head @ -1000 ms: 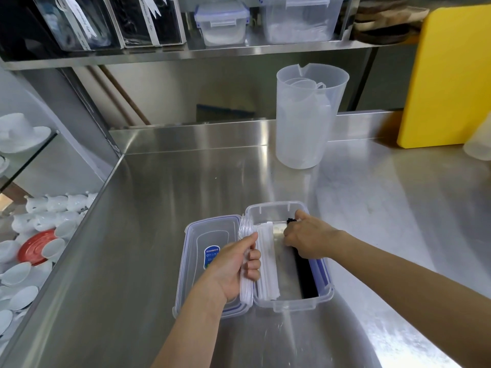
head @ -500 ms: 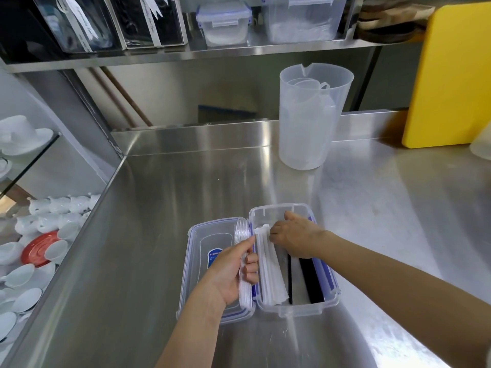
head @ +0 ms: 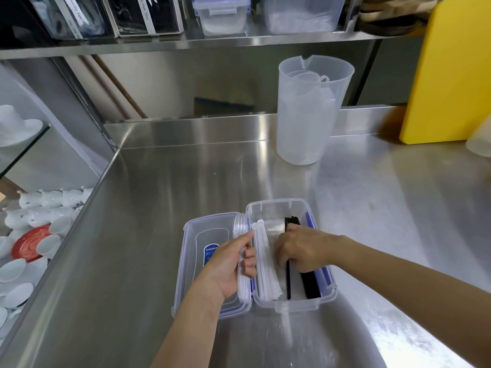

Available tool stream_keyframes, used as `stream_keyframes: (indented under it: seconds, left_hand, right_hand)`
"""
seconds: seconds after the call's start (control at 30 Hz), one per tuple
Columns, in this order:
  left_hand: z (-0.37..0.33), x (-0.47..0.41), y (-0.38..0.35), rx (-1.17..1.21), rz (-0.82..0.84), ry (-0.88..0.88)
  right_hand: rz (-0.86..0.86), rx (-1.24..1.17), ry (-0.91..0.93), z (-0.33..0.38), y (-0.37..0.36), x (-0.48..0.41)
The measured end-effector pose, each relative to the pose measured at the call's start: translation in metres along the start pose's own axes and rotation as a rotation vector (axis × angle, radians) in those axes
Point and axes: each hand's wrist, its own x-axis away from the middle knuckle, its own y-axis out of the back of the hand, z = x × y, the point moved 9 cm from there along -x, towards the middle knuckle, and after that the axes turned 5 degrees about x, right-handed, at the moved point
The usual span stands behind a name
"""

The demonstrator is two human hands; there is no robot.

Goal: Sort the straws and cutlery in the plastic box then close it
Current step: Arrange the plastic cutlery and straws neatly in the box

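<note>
Since half a second ago the right hand (head: 303,249) has slid back toward the near end of the box, off the white wrapped straws and onto the black ones. It's palm-down, knuckles up, fingers curled over a thin black straw (head: 288,282); looks like a pinch on it, but the fingertips are hidden so I can't tell for sure. More black straws (head: 309,285) lie in a flat bundle just beside it, along the right wall.

Left hand (head: 231,264) hasn't budged: it's clenched around a stack of clear plastic cutlery (head: 240,228), held upright-ish right at the box's left edge, thumb on top.

White paper-wrapped straws (head: 263,264) sit lengthwise in the left part of the box. Plastic box (head: 295,305) is clear, rectangular, rounded corners, blue seal strip. Its lid (head: 210,235) lies flat, touching the box's left side, with a blue sticker on it.

All of it is on a brushed stainless worktop (head: 138,235). Further back stand a frosted translucent jug (head: 310,112) and a yellow cutting board (head: 451,70).
</note>
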Motion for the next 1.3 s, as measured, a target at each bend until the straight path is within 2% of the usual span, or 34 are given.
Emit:
stream_keyframes:
  seconds: [0.23,0.5,0.6,0.73,0.83,0.93,1.0,1.3]
  left_hand:
    - [-0.003,0.001,-0.004,-0.01,0.011,-0.011]
    - [-0.009,-0.002,-0.013,-0.033,0.042,-0.019]
    - [-0.009,-0.003,-0.016,-0.027,0.052,-0.017]
    - [-0.009,-0.004,-0.02,-0.055,0.061,-0.018]
    - [-0.007,-0.003,-0.026,-0.077,0.084,-0.015]
    - [-0.006,-0.001,-0.035,-0.126,0.11,-0.015]
    - [-0.004,0.0,-0.039,-0.165,0.124,-0.016]
    - [-0.003,0.004,-0.042,-0.206,0.128,-0.026]
  right_hand:
    - [0.054,0.095,-0.074,-0.006,-0.002,0.003]
    - [0.032,0.091,-0.099,-0.007,-0.001,0.006]
    - [-0.032,0.023,-0.127,-0.012,0.007,0.008]
    - [-0.275,-0.261,-0.277,-0.033,0.035,0.02]
    - [-0.552,-0.754,-0.432,-0.055,0.055,0.035]
    - [-0.705,-1.273,-0.411,-0.06,0.061,0.039]
    - [-0.705,-1.377,-0.382,-0.056,0.062,0.035]
    - [-0.754,-1.511,-0.362,-0.047,0.053,0.023]
